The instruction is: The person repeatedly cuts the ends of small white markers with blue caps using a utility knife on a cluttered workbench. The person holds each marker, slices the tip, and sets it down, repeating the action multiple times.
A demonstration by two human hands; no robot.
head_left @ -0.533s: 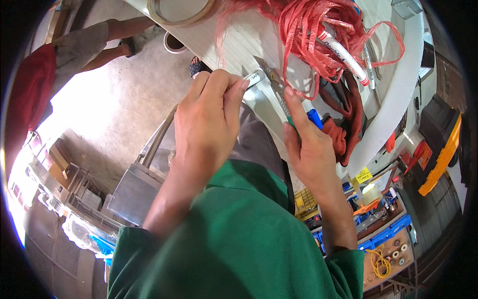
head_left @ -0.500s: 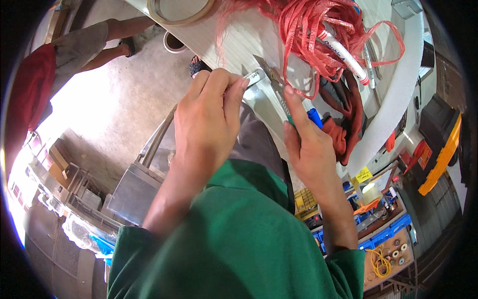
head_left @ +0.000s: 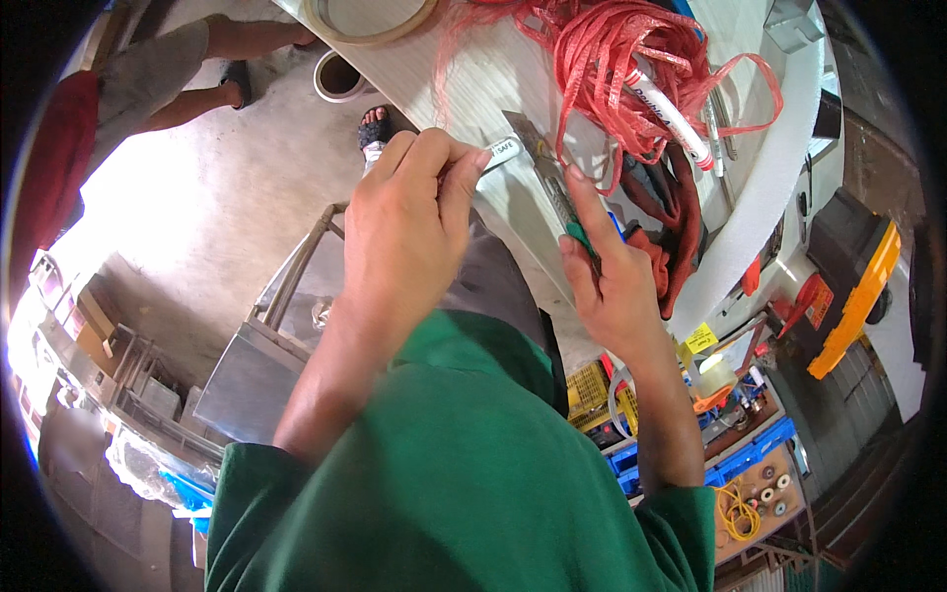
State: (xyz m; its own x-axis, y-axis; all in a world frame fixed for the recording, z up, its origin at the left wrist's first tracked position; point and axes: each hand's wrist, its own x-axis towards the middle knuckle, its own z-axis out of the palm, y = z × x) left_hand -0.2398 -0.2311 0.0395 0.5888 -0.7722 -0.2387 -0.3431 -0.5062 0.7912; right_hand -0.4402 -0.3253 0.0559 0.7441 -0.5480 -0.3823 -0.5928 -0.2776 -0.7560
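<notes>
Between the thumb and forefinger of my left hand, a small white printed strip is pinched, its free end pointing right. My right hand grips a utility knife with a metal body and a green part near the palm. Its forefinger lies stretched along the tool, and the tip points up and left, apart from the strip. Just beyond the knife lies a tangled heap of red plastic twine, with a white and red marker on it. A dark red and grey cloth sits to the right.
A pale table carries a roll of tape at the far left. Beyond its edge, a round bin stands on the floor near another person. At lower right are a yellow basket and a cluttered tool bench.
The view has shifted slightly. More of the white strip and its print shows now. Both hands keep their grips, and the knife stays at nearly the same angle.
</notes>
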